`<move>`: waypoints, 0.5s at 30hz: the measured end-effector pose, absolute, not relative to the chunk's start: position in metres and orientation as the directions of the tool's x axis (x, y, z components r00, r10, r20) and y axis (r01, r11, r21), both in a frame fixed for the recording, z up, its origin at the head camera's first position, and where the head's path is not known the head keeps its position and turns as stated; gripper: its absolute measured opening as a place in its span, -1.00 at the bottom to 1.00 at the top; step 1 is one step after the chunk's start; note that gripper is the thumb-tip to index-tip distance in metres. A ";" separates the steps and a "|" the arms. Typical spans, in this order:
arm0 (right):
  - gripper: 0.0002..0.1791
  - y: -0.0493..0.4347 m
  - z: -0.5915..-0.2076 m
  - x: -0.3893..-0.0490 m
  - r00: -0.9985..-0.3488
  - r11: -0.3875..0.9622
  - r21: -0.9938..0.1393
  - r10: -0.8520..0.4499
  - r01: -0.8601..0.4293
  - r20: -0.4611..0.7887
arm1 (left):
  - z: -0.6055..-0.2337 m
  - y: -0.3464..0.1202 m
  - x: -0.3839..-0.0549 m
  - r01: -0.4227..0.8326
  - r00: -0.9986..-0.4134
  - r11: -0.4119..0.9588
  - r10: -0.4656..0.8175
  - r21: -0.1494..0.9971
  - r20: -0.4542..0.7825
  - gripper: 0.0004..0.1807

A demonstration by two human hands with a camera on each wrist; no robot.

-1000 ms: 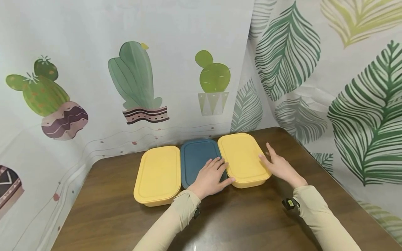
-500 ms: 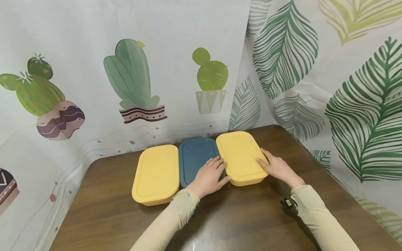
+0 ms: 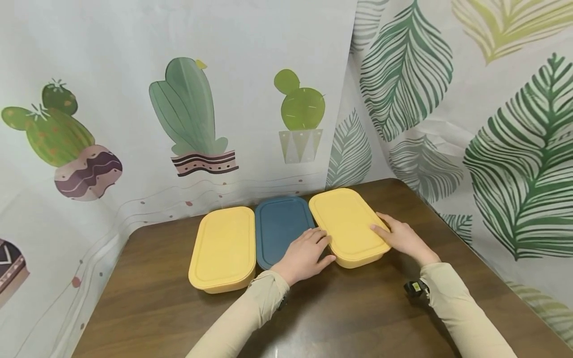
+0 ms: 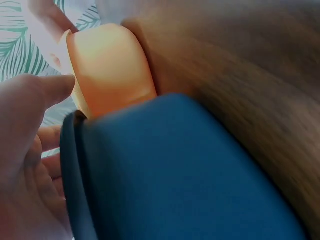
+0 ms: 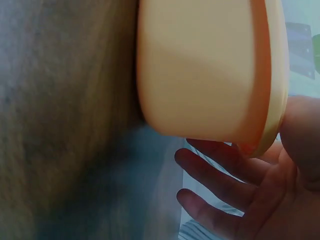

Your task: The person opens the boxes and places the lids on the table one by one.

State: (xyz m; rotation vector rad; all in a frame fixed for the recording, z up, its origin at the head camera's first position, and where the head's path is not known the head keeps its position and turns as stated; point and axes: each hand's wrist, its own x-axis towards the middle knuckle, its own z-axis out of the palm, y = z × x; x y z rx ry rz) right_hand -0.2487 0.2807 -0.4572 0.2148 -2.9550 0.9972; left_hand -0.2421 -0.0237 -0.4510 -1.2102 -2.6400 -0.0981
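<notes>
Three lidded boxes stand side by side: a yellow food container at left, a dark blue food container in the middle, a second yellow food container at right. My right hand holds the right yellow one by its right edge, thumb on the lid and fingers along the side under the rim. With fingers extended, my left hand reaches over the blue lid's near right part to the right yellow container's left edge. Its thumb is close to that container's rim; contact is unclear.
The boxes stand on a dark brown wooden table, near its back edge. Behind hangs a white cloth printed with cacti; a leaf-printed cloth hangs at right. A dark strap device is on the right wrist.
My right hand came from beside the right yellow container onto its edge. That container's near end has since swung slightly right, away from the blue one, and my left hand has shifted right.
</notes>
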 end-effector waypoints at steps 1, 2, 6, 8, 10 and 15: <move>-0.19 0.282 -0.457 -0.249 -0.990 0.786 -0.603 -0.127 -0.138 0.062 | -0.451 -0.022 -0.241 0.760 -0.622 0.649 0.744 -0.042 0.244 -0.43; -0.20 0.284 -0.457 -0.249 -0.990 0.784 -0.605 -0.127 -0.141 0.066 | -0.451 -0.021 -0.240 0.765 -0.614 0.642 0.749 -0.048 0.249 -0.44; -0.22 0.287 -0.458 -0.251 -0.988 0.783 -0.603 -0.130 -0.152 0.080 | -0.451 -0.017 -0.236 0.776 -0.587 0.626 0.762 -0.081 0.272 -0.45; -0.23 0.289 -0.459 -0.252 -0.988 0.783 -0.602 -0.129 -0.154 0.086 | -0.451 -0.016 -0.236 0.778 -0.576 0.621 0.766 -0.097 0.285 -0.45; -0.23 0.290 -0.459 -0.253 -0.988 0.781 -0.605 -0.127 -0.154 0.087 | -0.452 -0.015 -0.235 0.782 -0.567 0.615 0.770 -0.101 0.291 -0.43; -0.22 0.294 -0.460 -0.254 -0.990 0.770 -0.622 -0.124 -0.140 0.069 | -0.455 -0.012 -0.232 0.793 -0.554 0.600 0.782 -0.104 0.287 -0.31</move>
